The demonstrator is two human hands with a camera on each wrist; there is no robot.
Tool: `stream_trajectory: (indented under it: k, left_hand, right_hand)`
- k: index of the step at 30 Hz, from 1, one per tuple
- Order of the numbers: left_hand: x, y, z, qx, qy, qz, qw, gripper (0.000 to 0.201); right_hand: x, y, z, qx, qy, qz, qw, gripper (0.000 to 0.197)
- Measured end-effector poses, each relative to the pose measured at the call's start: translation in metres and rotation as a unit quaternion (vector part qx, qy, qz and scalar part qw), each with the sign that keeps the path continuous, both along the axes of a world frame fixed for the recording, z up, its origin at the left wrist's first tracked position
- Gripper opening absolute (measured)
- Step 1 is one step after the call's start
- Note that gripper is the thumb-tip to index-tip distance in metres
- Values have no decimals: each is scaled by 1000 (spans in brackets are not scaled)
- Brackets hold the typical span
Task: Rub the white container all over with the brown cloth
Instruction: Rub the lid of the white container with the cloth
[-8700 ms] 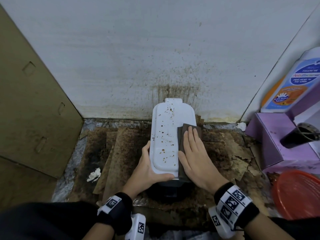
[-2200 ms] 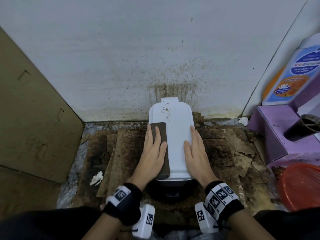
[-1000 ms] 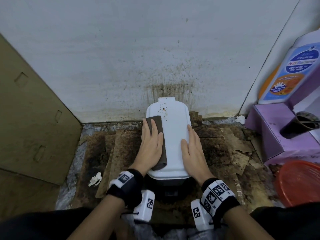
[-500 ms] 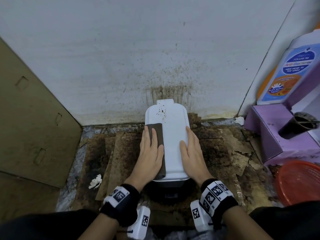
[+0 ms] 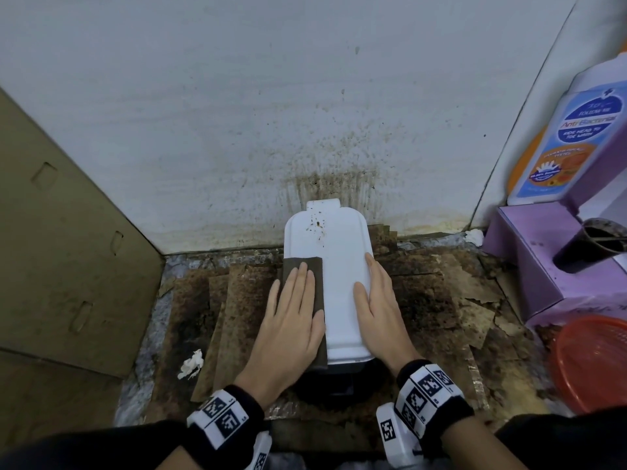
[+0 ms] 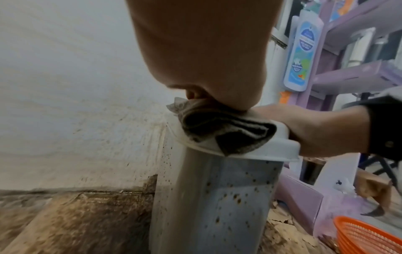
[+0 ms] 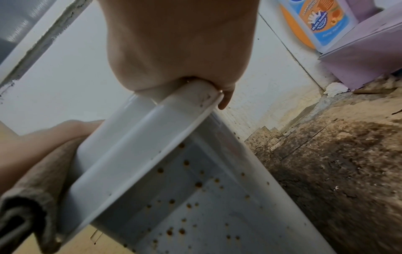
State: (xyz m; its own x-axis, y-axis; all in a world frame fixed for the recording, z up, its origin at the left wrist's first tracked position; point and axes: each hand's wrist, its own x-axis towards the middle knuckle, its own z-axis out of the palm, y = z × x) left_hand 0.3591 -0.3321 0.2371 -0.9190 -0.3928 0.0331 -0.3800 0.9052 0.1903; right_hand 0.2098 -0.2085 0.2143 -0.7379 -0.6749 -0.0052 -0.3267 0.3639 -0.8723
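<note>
left hand (image 5: 292, 320) flat on the cloth (image 5: 303, 266), fingers straight and together, pressing it onto the left half of the container's (image 5: 339, 286) top. that grip is open-palmed, nothing curled round the cloth. from the left wrist, the cloth (image 6: 226, 130) is folded in layers and bunches over the near rim, pinned under the palm. right hand (image 5: 380, 313) lies along the right edge of the top, fingers straight, thumb on the white surface, steadying it; from the right wrist a fingertip hooks just over the rim, so a flat hold, not a clench. the container stands upright on stained brown cardboard (image 5: 434, 293), its far end close to the wall (image 5: 237, 113). top is mostly white, with a few brown specks (image 5: 317, 227) near the far end, beyond the cloth. its side (image 7: 206, 206) is dotted with brown spots. behind it, the wall carries a brown spatter. to the right, an orange basket (image 5: 590, 361), a purple shelf (image 5: 543, 259), a bottle (image 5: 573, 144) further back.
</note>
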Motion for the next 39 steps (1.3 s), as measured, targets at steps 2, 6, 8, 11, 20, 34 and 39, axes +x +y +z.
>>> stream_trajectory:
  k: [2, 6, 8, 11, 20, 34, 39]
  left_hand:
    - [-4, -4, 1, 38, -28, -9, 999, 68]
    - [-19, -24, 7, 29, -60, -53, 996, 68]
    - [-30, -39, 9, 42, -69, -66, 995, 68]
    - [-54, -63, 12, 70, -77, -81, 991, 67]
    - [-127, -130, 21, 113, -82, -63, 988, 65]
    - [-91, -92, 8, 114, -48, -33, 992, 68]
    - [-64, -63, 11, 87, -66, -69, 992, 68]
  right_hand:
    - [0, -1, 0, -3, -5, -2, 1000, 56]
    - [0, -1, 0, 2, -7, -5, 1000, 56]
    - [0, -2, 1, 2, -9, -2, 1000, 56]
    - [-1, -2, 1, 2, -10, 3, 1000, 56]
    - [-1, -2, 3, -4, -18, 8, 1000, 57]
    - [-1, 0, 3, 1, -5, 6, 1000, 55]
    - [0, 0, 3, -2, -6, 1, 1000, 56]
